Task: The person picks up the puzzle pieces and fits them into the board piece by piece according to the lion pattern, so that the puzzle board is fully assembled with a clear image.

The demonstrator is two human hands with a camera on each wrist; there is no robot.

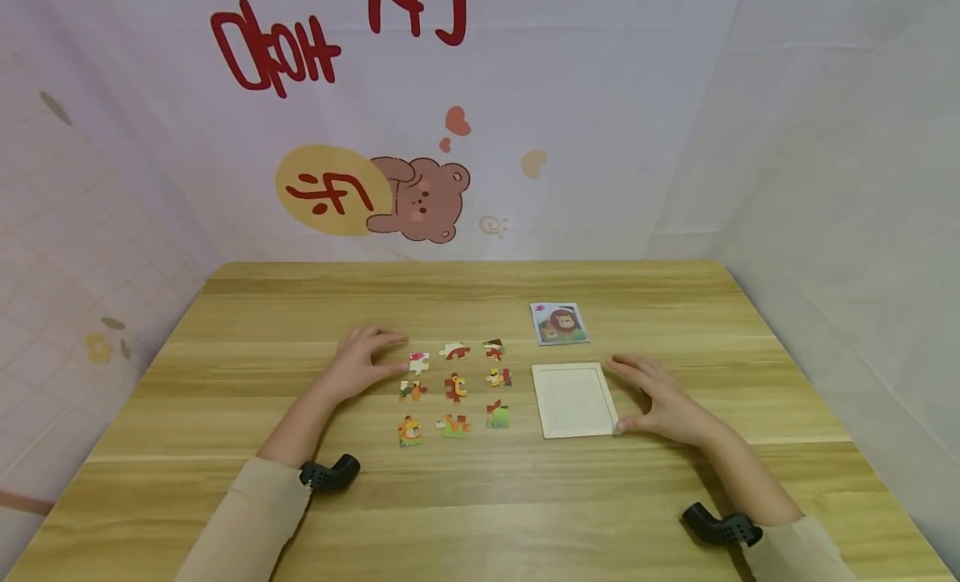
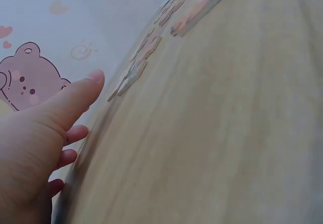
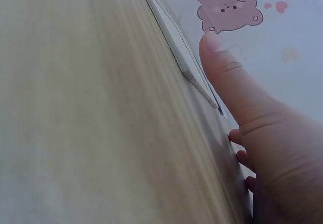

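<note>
Several loose jigsaw pieces lie in rows on the table, among them a dark red and yellow piece [image 1: 454, 388] in the middle and a green one [image 1: 497, 414] at the lower right. My left hand [image 1: 362, 367] rests beside the upper left piece [image 1: 419, 363], thumb and fingers spread, holding nothing. To the right of the pieces sits a pale square puzzle tray [image 1: 576, 400] with a raised rim and a bare inside. My right hand [image 1: 660, 403] is at the tray's right side, fingers spread, the thumb at its lower right corner. Whether that thumb touches the rim cannot be told.
Behind the tray lies a small picture card [image 1: 560, 323] showing a lion. The wooden table [image 1: 480, 515] runs back to a white cloth backdrop [image 1: 600, 90] with a printed bear. Black wrist cameras [image 1: 330, 472] sit at both cuffs.
</note>
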